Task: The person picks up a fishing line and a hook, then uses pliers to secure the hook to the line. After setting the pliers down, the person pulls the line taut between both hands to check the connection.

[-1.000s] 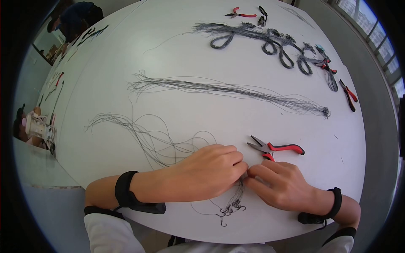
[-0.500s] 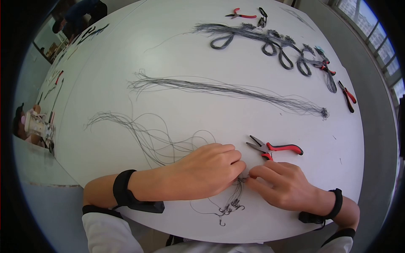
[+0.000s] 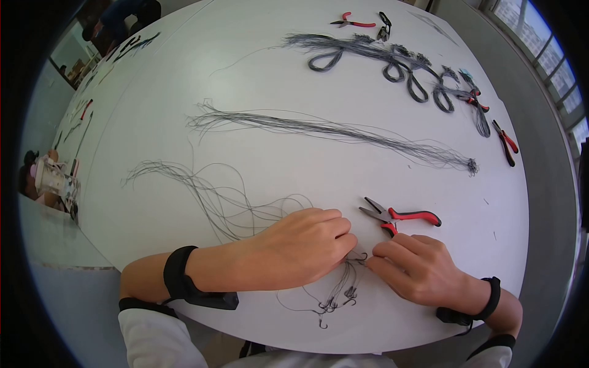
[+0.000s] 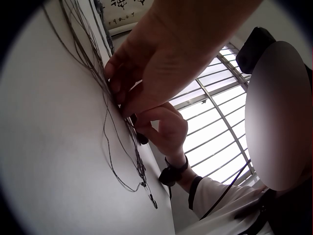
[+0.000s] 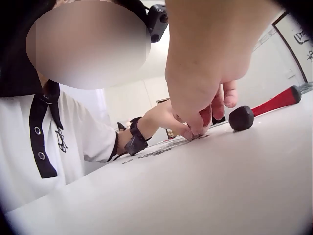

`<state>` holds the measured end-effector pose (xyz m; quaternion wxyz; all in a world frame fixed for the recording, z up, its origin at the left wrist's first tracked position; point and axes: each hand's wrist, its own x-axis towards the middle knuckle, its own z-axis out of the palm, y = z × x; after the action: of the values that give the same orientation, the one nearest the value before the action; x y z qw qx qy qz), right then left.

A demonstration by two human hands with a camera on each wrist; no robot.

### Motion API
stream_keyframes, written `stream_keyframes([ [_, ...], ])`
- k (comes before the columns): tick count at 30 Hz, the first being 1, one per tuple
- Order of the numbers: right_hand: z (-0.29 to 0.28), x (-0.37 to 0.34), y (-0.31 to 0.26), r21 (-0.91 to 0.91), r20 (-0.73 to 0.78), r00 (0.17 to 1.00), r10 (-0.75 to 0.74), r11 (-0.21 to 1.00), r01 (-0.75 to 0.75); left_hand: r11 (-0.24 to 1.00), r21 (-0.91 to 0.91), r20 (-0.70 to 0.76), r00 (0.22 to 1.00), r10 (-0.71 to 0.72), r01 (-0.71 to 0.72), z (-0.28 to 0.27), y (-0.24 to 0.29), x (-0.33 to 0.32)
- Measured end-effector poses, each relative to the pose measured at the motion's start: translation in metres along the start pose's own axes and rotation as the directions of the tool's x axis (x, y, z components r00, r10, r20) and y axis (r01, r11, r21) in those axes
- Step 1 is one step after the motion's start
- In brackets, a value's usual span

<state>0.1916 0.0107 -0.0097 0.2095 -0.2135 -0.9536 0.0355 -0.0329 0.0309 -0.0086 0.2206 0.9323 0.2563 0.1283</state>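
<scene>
My left hand (image 3: 307, 242) grips a bundle of thin dark fishing lines (image 3: 215, 211) close over the table, thumb and fingertips together in the left wrist view. Just below it, the lines end in several fish hooks (image 3: 334, 302) lying on the table. One more hook (image 3: 363, 256) juts out between the two hands. To its right, my right hand (image 3: 412, 270) has curled fingers, its thumb and forefinger pinching at a hook's end; the fingertips largely hide that piece. Pliers with red and black handles (image 3: 417, 216) lie partly opened just beyond the right hand.
Another long bundle of hooked lines (image 3: 307, 127) stretches across the white table (image 3: 147, 233). Looped grey line bundles (image 3: 392, 67) lie at the back right, near red-handled pliers (image 3: 353, 23), black-handled cutters (image 3: 384, 27) and more pliers (image 3: 506, 144). A person (image 3: 126, 21) bends at the far left.
My right hand has drawn slightly to the right, away from the left, and a hook now shows in the gap. The left hand keeps its place on the lines.
</scene>
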Motion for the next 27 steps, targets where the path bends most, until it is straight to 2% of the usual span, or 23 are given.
stream_keyframes([
  [13, -0.005, -0.002, 0.004, 0.016, 0.000, 0.999, 0.043, 0.999, -0.043, 0.999, 0.028, -0.020, 0.999, -0.030, 0.030, -0.004, -0.002, -0.007],
  [16, -0.008, -0.001, 0.003, 0.034, -0.016, 0.995, 0.103, 0.994, -0.103, 0.998, 0.044, -0.011, 0.998, -0.054, 0.055, -0.009, -0.002, -0.009],
  [21, -0.014, 0.001, 0.005, 0.106, -0.125, 0.962, 0.243, 0.967, -0.231, 0.994, 0.079, -0.004, 0.997, -0.073, 0.073, -0.014, -0.003, -0.013],
  [24, -0.024, 0.001, 0.005, 0.153, -0.064, 0.945, 0.319, 0.939, -0.307, 0.992, 0.100, -0.004, 0.997, -0.082, 0.082, -0.017, -0.003, -0.013],
  [27, -0.029, 0.002, 0.003, 0.194, -0.041, 0.940, 0.340, 0.925, -0.326, 0.989, 0.057, -0.085, 0.988, -0.129, 0.134, -0.024, 0.006, -0.008],
])
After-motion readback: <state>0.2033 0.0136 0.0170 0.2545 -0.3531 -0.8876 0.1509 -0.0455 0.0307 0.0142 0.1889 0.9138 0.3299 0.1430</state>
